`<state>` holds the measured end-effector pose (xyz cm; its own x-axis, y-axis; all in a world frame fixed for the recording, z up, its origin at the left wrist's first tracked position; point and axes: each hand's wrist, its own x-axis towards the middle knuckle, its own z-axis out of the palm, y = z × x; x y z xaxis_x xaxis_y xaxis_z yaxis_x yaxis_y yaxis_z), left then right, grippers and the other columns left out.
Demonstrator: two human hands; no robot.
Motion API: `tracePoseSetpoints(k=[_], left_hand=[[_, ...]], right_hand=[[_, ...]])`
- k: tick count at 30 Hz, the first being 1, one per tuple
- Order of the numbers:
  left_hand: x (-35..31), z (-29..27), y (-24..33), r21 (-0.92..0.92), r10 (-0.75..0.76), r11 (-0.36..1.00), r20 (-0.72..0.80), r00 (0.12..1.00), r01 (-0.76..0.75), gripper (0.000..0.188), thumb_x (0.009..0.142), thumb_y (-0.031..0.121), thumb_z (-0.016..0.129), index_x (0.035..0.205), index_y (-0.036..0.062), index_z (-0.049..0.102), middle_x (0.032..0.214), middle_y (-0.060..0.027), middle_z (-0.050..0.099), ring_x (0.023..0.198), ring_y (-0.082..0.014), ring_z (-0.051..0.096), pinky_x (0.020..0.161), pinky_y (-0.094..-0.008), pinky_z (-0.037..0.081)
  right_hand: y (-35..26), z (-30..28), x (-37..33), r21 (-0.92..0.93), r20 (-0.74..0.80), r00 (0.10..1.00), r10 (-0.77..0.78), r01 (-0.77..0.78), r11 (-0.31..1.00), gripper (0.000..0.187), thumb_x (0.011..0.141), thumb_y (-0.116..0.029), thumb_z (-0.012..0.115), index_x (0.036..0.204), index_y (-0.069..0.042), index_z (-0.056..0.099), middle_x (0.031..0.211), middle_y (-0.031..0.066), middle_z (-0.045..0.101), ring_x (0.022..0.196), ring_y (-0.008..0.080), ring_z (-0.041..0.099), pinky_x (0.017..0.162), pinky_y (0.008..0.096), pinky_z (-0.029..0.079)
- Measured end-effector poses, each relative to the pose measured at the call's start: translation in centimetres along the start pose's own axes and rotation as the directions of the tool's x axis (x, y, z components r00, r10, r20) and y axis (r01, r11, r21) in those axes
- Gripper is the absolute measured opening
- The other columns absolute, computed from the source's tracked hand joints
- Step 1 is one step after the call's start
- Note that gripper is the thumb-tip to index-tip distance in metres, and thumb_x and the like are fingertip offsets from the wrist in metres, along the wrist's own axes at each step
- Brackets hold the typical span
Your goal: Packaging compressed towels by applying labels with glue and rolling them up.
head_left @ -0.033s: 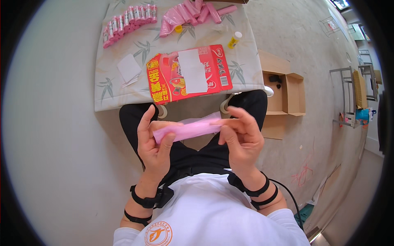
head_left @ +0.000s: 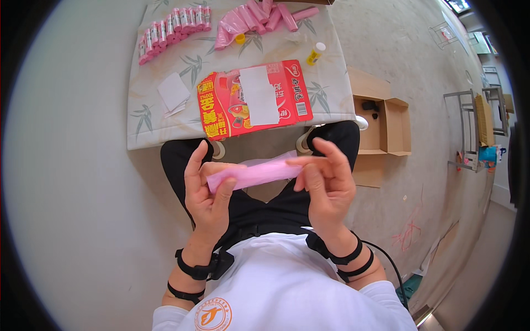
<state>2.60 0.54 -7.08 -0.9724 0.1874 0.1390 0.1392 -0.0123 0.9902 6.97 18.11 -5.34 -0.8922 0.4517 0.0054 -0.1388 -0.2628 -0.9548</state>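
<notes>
A roll of thin pink plastic bags point(head_left: 259, 172) is held level above my lap, its loose outer layer lifting along the top edge. My left hand point(head_left: 208, 196) pinches its left end between thumb and fingers, with the forefinger raised. At the right end, my right hand point(head_left: 331, 193) has its thumb and bent fingers closed round the tip, one finger lying along the plastic. Beyond the hands, on the table, a flattened red carton point(head_left: 223, 118) lies under a white paper sheet point(head_left: 259, 96).
On the table point(head_left: 149, 129) are labelled pink rolls point(head_left: 171, 30), unlabelled pink rolls point(head_left: 265, 16), a yellow cap point(head_left: 240, 38), a glue stick point(head_left: 316, 54) and white paper slips point(head_left: 174, 92). An opened cardboard box point(head_left: 397, 127) lies on the floor at right.
The fingers of my right hand have shifted slightly at the roll's right end, the thumb moving a little right. My left hand and the roll stay in place.
</notes>
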Motion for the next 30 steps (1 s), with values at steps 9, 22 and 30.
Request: tracePoseSetpoints(k=[9,22,30], left_hand=[[0.2,-0.4,0.1,0.011,0.040,0.999,-0.008,0.999,-0.040,0.064,0.091,0.007,0.060,0.142,0.0006,0.023,0.094,-0.0112,0.065,0.090,-0.0160,0.062,0.085,-0.0264,0.047],[0.3,0.6,-0.9,0.370,0.388,0.852,0.030,0.921,-0.371,0.066,0.086,0.001,0.064,0.140,-0.0016,0.026,0.090,-0.0133,0.067,0.080,-0.0172,0.065,0.077,-0.0263,0.049],[-1.0,2.1,-0.9,0.193,-0.057,0.977,-0.193,0.979,0.095,0.056,0.100,0.021,0.043,0.145,0.0005,0.019,0.086,-0.0045,0.061,0.073,-0.0058,0.053,0.067,-0.0173,0.043]], right_hand=[[0.1,-1.0,0.1,-0.391,0.107,0.962,-0.249,0.272,0.880,0.044,0.075,-0.018,0.077,0.113,-0.005,0.058,0.128,0.0098,0.047,0.093,0.0151,0.051,0.075,0.0255,0.042],[1.9,1.4,-1.8,0.256,0.467,0.528,0.710,-0.849,0.463,0.051,0.096,-0.036,0.053,0.131,0.000,0.044,0.123,0.0118,0.056,0.108,0.0167,0.055,0.092,0.0310,0.045],[4.0,3.4,-1.2,0.510,0.179,0.796,0.578,-0.577,0.637,0.039,0.090,-0.019,0.065,0.121,0.002,0.053,0.116,0.0088,0.060,0.103,0.0145,0.057,0.094,0.0316,0.044]])
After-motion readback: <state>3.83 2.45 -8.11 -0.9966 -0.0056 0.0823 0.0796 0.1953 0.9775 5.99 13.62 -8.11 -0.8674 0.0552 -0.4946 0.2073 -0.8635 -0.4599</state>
